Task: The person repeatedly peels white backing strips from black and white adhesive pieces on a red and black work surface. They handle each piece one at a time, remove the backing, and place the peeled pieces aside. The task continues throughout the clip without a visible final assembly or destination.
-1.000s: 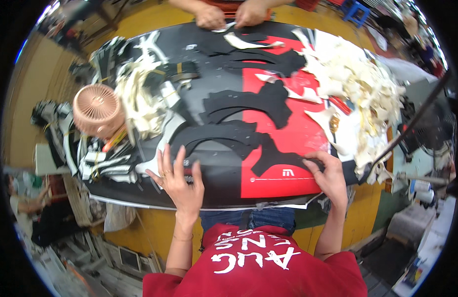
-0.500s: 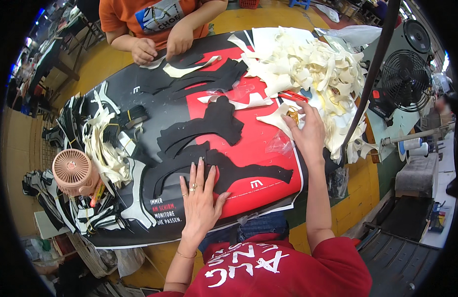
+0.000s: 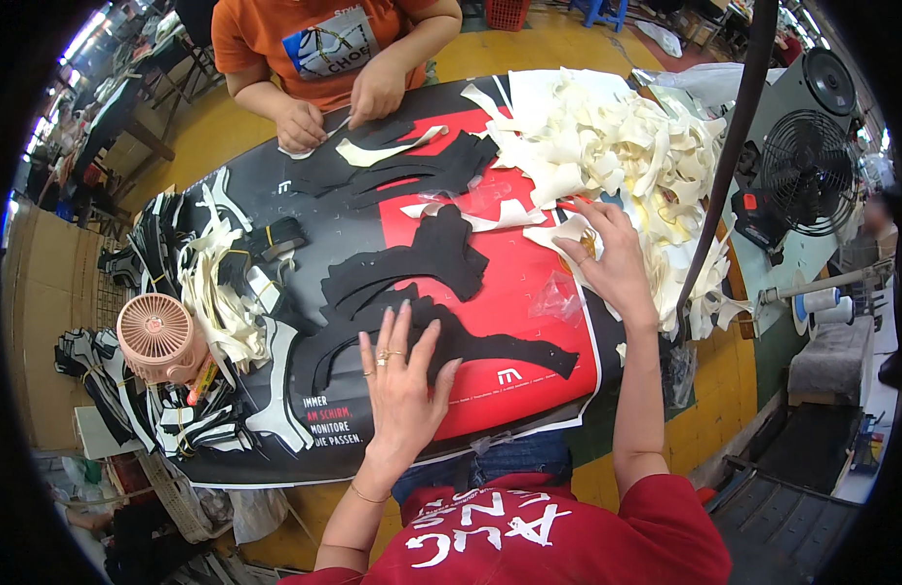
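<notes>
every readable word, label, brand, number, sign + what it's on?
Locations only, wording not copied:
Mat: white and red text, near edge, legible.
Mat: white logos on red and black; fine print too small.
Red shirt: large white letters, partly legible among folds.
Orange shirt: dark letters on white-and-blue print, partly legible.
Elsewhere: nothing readable.

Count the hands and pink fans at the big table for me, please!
Left hand and right hand of the person in the dark red shirt: 2
Co-worker's hands: 2
Pink desk fan: 1
Total: 5
</notes>
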Action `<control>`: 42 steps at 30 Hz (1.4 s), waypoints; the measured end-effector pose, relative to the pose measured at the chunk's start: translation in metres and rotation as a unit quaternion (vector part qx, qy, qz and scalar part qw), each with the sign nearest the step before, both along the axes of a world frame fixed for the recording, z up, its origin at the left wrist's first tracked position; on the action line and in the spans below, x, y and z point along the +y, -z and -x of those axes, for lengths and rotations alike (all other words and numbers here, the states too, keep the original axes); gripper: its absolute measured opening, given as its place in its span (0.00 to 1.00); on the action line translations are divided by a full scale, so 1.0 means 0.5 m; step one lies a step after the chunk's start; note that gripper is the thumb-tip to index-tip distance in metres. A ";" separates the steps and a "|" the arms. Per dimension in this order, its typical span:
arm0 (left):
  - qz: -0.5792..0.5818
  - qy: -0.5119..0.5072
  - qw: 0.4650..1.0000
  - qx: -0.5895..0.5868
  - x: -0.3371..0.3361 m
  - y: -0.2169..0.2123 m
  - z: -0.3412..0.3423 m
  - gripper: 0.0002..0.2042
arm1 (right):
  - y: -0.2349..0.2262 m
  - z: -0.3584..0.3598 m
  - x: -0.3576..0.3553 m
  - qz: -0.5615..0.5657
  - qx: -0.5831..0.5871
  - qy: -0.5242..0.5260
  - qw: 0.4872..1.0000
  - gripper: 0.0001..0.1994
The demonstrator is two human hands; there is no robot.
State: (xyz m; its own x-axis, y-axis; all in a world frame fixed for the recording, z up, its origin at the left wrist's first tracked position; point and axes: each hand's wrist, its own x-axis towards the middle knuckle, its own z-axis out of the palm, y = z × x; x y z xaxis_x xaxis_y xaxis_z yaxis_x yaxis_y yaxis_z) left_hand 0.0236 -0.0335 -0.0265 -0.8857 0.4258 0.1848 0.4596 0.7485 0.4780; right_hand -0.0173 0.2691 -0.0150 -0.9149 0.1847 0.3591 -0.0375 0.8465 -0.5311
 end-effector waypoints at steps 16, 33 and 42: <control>-0.166 0.101 0.981 -0.003 0.034 -0.055 0.046 0.17 | -0.010 0.012 -0.030 0.117 0.004 0.012 0.993 0.14; -0.509 0.043 0.720 -0.470 0.160 0.004 0.156 0.15 | -0.002 -0.034 -0.124 0.186 0.073 0.003 0.980 0.15; -0.438 0.091 0.841 -0.306 0.187 0.021 0.149 0.18 | 0.030 -0.044 -0.130 0.293 0.095 -0.019 0.951 0.14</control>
